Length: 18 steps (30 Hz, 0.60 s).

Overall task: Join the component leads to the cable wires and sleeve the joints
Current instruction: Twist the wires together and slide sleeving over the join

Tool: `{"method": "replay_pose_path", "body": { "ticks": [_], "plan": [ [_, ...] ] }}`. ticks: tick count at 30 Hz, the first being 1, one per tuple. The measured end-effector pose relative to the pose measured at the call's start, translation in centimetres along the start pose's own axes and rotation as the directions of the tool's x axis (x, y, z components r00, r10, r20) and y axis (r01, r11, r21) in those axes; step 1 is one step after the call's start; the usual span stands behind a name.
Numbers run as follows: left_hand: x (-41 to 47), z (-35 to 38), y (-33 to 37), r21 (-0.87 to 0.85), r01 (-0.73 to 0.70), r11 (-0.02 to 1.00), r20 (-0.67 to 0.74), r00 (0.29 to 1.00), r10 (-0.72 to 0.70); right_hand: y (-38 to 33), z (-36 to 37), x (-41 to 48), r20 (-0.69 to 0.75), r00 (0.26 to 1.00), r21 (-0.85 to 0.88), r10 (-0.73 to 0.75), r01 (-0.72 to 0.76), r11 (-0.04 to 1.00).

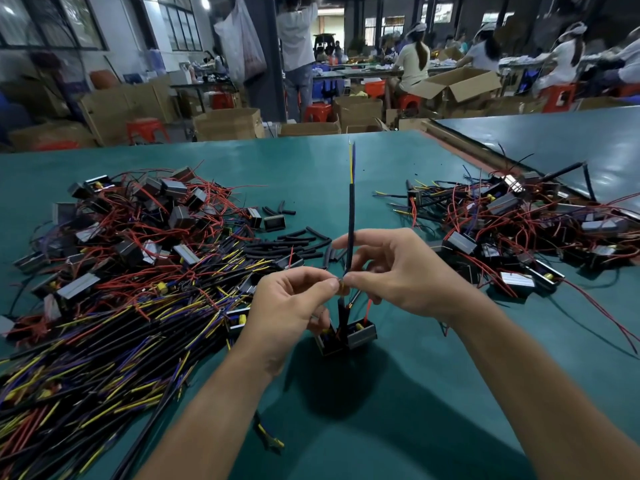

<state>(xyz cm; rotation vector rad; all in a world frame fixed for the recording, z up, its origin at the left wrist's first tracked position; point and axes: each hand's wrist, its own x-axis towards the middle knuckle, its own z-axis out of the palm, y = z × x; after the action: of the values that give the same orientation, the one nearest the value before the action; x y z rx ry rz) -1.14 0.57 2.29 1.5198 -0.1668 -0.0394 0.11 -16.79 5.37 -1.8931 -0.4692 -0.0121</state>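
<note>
Toward the green bench's point(311, 161) front edge, my left hand point(294, 299) and right hand point(398, 271) are meeting, both pinching the copper joint point(341, 288) between the upright black sheathed cable point(351, 216) and the small black box component point(346, 336). I judge sleeving is coming next, and it is calling for a firmly twisted joint.

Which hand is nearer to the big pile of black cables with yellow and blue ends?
Left. The left hand is just beside the right edge of the cable pile, pinching the wire joint. The right hand pinches that joint from the other side, farther from the pile.
</note>
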Motion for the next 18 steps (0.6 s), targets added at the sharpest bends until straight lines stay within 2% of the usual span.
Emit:
{"method": "replay_pose_path", "body": {
  "ticks": [11,18],
  "plan": [
    [0.04,0.19,-0.1,0.053,-0.157,0.986,-0.084,0.983,0.161,-0.05,-0.26,0.01,-0.012,1.0,-0.029,-0.018,0.017,0.999],
    [0.06,0.12,-0.44,0.094,-0.223,0.97,-0.046,0.973,0.228,0.24,0.14,0.1,-0.03,0.998,-0.013,-0.052,0.051,0.999]
  ]
}}
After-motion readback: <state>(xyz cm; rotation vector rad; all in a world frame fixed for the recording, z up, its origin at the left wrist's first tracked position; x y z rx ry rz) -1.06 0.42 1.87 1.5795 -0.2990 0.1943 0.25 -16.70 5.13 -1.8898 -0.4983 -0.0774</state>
